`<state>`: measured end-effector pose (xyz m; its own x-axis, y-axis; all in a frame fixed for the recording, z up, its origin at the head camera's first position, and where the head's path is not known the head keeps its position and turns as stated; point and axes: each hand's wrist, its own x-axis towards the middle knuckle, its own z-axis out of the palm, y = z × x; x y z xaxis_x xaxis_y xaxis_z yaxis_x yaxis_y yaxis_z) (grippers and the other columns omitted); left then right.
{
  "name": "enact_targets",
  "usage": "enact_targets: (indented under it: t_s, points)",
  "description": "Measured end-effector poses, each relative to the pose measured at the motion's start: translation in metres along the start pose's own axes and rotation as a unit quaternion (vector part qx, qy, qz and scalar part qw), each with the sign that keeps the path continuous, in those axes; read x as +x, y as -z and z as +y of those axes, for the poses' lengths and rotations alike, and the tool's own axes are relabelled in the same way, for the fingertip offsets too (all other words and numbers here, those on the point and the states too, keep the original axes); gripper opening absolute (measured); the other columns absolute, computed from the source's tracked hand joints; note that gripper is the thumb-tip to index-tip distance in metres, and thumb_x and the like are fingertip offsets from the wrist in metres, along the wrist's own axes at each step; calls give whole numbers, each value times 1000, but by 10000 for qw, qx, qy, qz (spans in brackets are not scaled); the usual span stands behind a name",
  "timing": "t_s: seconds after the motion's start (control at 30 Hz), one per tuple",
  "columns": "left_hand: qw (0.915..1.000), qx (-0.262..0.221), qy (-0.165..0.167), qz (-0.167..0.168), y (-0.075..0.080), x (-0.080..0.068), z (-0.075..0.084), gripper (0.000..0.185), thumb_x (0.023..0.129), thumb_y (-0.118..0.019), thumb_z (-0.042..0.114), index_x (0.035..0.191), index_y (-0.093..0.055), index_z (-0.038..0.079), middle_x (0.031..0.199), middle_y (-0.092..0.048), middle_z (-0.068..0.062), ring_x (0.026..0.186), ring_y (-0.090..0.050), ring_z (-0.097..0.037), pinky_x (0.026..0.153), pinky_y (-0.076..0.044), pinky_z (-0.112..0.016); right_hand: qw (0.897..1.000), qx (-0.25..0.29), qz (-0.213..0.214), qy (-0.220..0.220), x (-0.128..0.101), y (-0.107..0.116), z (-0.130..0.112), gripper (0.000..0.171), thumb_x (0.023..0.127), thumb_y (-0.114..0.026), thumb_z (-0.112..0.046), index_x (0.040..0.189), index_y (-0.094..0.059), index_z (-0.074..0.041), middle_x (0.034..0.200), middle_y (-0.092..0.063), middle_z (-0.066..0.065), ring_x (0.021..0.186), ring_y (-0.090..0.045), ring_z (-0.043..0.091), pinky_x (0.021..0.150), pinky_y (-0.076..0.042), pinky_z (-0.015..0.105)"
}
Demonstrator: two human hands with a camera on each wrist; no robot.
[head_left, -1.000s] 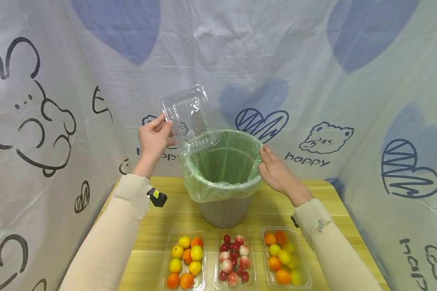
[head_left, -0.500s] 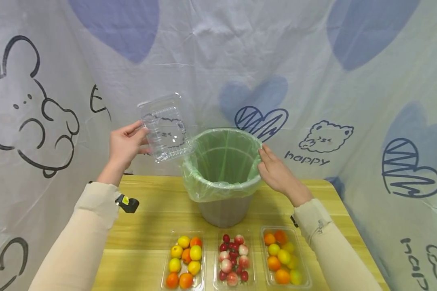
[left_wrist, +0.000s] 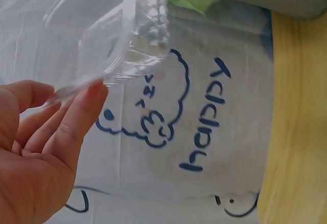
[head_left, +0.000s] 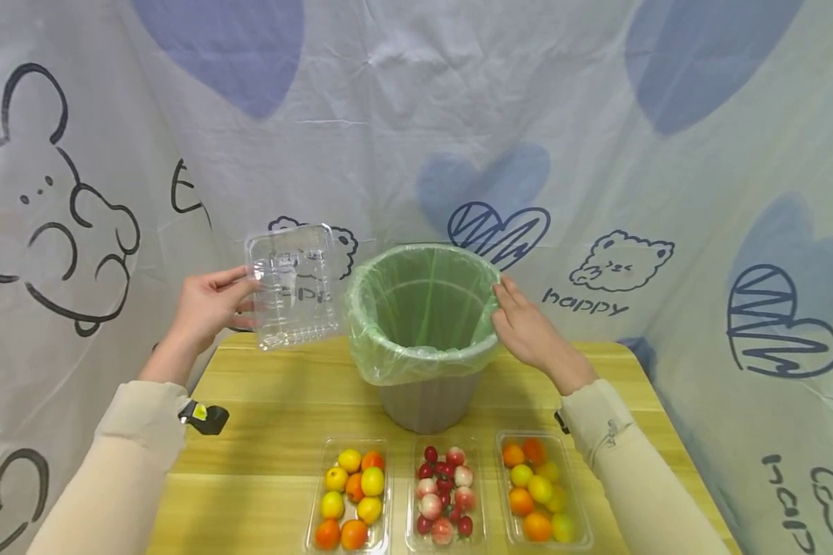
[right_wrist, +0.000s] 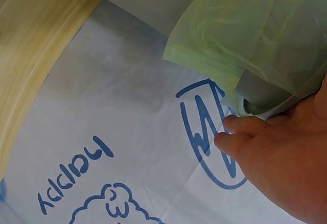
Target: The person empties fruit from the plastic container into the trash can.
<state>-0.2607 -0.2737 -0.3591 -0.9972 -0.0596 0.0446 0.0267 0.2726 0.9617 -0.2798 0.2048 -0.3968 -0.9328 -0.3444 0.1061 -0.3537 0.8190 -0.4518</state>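
My left hand [head_left: 211, 312] pinches the left edge of a clear plastic fruit container [head_left: 294, 289], holding it up left of the bin. In the left wrist view, thumb and fingers [left_wrist: 76, 114] grip its edge, with ribbed plastic beyond. A grey bin [head_left: 426, 397] stands at the middle of the table, lined with a green bag [head_left: 416, 366] folded over its rim. On the rim's right side rests my right hand [head_left: 530, 327], its fingers fairly straight; the right wrist view shows its fingertips [right_wrist: 232, 132] reaching past the bin's edge, the thumb hidden.
Along the front of the wooden table [head_left: 250, 462] lie three clear trays: yellow and orange fruit [head_left: 354, 493] at left, red and pink fruit [head_left: 445, 493] in the middle, orange and yellow fruit [head_left: 537, 489] at right. A printed cloth [head_left: 388, 92] hangs around the table.
My left hand has carried the clear container left and down, away from over the bin's left rim. The right hand stays at the rim.
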Motion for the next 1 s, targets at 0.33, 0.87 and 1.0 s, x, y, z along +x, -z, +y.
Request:
enact_targets:
  t_s: [0.33, 0.87, 1.0]
  points:
    - [9978, 349, 328, -465, 27, -23, -29, 61, 110, -56, 26, 157, -38, -8, 162, -36, -34, 85, -76, 1, 76, -69, -32, 10000, -29, -4, -7, 0, 0, 0, 64, 111, -22, -28, 165, -18, 6, 177, -2, 20, 163, -10, 43, 135, -14, 56]
    - [9880, 909, 921, -845, 29, -54, -91, 58, 110, -55, 24, 155, -41, -10, 156, -42, -39, 96, -79, -21, 76, -69, -38, 10000, -2, -23, -17, -1, 0, 1, 64, 110, -22, -28, 165, -18, 6, 177, -2, 20, 163, -10, 42, 135, -13, 55]
    - [9859, 932, 1110, -835, 27, -61, -108, 59, 108, -58, 24, 154, -44, -10, 152, -49, -38, 102, -78, -32, 76, -69, -39, 10000, -34, 11, 12, -1, 0, 1, 65, 110, -22, -28, 165, -19, 6, 177, -3, 21, 163, -12, 43, 135, -15, 56]
